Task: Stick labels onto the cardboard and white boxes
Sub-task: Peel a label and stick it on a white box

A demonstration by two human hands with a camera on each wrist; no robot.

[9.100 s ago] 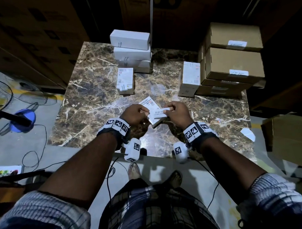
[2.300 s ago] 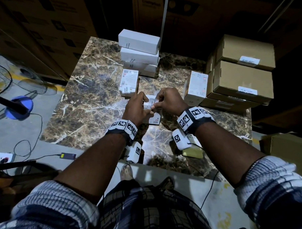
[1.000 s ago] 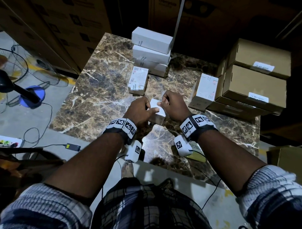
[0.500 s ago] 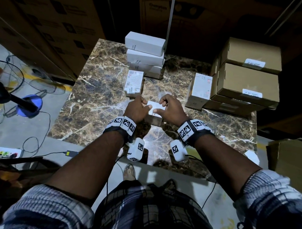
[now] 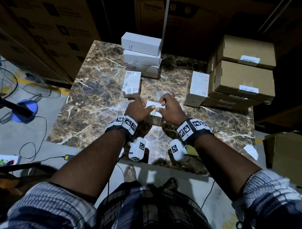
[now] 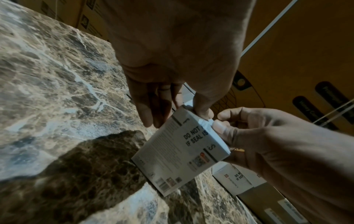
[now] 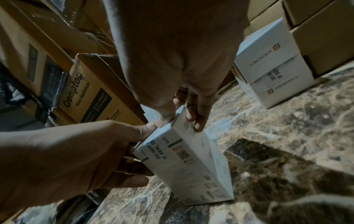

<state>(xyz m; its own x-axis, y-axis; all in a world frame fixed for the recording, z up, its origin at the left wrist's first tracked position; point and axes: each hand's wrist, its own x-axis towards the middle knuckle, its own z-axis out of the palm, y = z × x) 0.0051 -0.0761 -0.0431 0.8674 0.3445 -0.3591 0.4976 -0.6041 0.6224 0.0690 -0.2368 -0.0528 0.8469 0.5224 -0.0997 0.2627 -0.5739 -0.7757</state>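
Floor fan point(image 5: 2, 95): we note it far left on the concrete floor, off the table.
Marble table point(image 5: 98, 102): brown, veined top; all the boxes sit on it.
White box stack point(image 5: 142, 53): three white boxes piled at the table's far edge, left of centre.
Labelled white box point(image 5: 131, 84): lies flat just in front of the stack, printed sheet on its top face.
Left hand point(image 5: 136, 109): we see the thumb laid over the top of the held box, the fingers curled down its left side, gripping it.
Small white box point(image 5: 154, 112): standing upright on the table between both hands; side print reads "DO NOT … IF SEAL IS".
Label point(image 5: 155, 104): white, on the box's top face, under both thumbs.
Right hand point(image 5: 170, 108): thumb on the label's near edge, fingers wrapped over the box's right side, gripping.
Upright white box point(image 5: 197, 88): right of the hands, touching the cardboard pile.
Cardboard boxes point(image 5: 243, 73): stacked at far right; the upper two each carry a white label.
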